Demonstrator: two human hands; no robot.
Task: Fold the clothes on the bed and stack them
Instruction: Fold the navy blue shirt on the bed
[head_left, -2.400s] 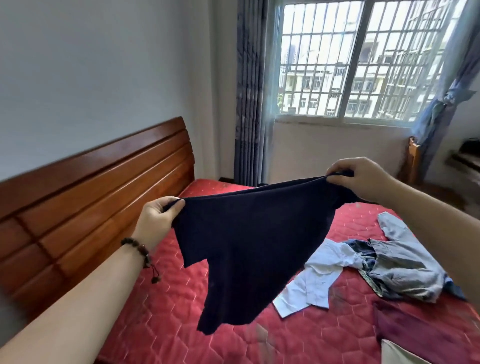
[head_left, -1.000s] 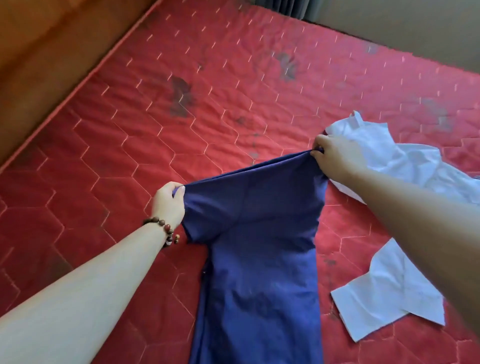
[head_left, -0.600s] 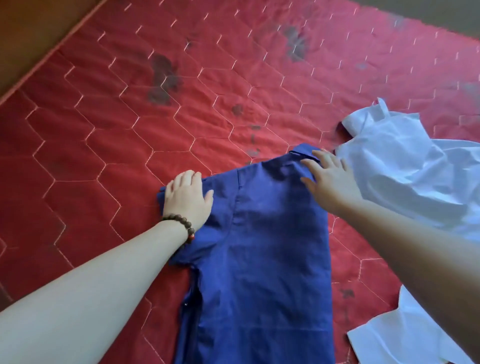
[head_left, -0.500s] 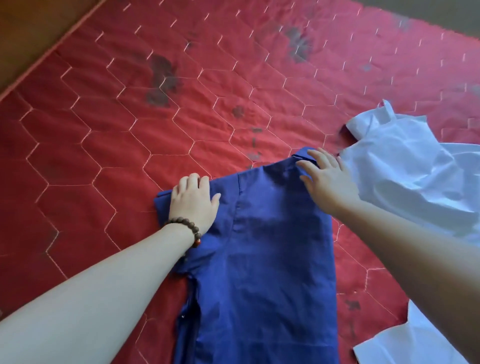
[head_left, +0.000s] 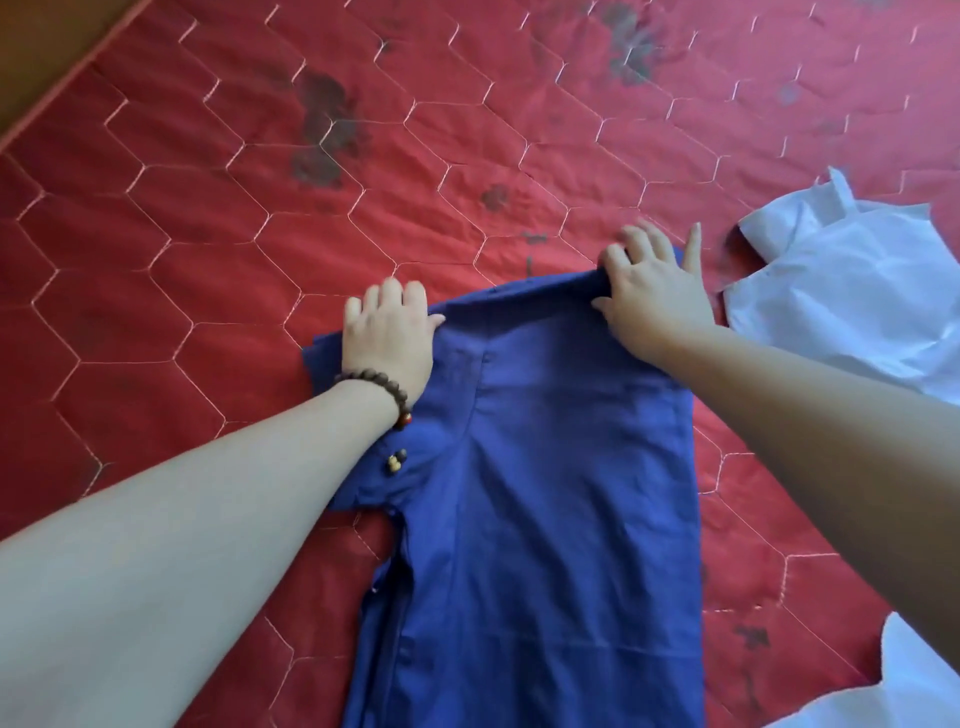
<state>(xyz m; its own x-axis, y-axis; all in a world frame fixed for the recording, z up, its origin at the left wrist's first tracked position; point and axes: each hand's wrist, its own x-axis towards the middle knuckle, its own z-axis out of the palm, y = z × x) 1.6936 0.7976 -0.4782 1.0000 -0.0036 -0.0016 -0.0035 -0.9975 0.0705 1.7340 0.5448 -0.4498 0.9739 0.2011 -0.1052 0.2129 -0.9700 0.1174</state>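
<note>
A dark blue shirt lies flat on the red quilted mattress, its length running toward me. My left hand, with a bead bracelet on the wrist, rests palm down on the shirt's left sleeve and shoulder. My right hand presses on the shirt's top right corner with its fingers spread, and the cloth's top edge bunches into a small ridge between the two hands. Neither hand grips the cloth. A white garment lies crumpled just right of my right hand.
The wooden headboard shows at the top left corner. More white cloth lies at the bottom right under my right forearm. Bare mattress with dark stains stretches beyond and left of the shirt.
I held the shirt up in the air, lowered it onto the mattress and let go. Both hands now press flat on its top edge; the right has slid to the corner.
</note>
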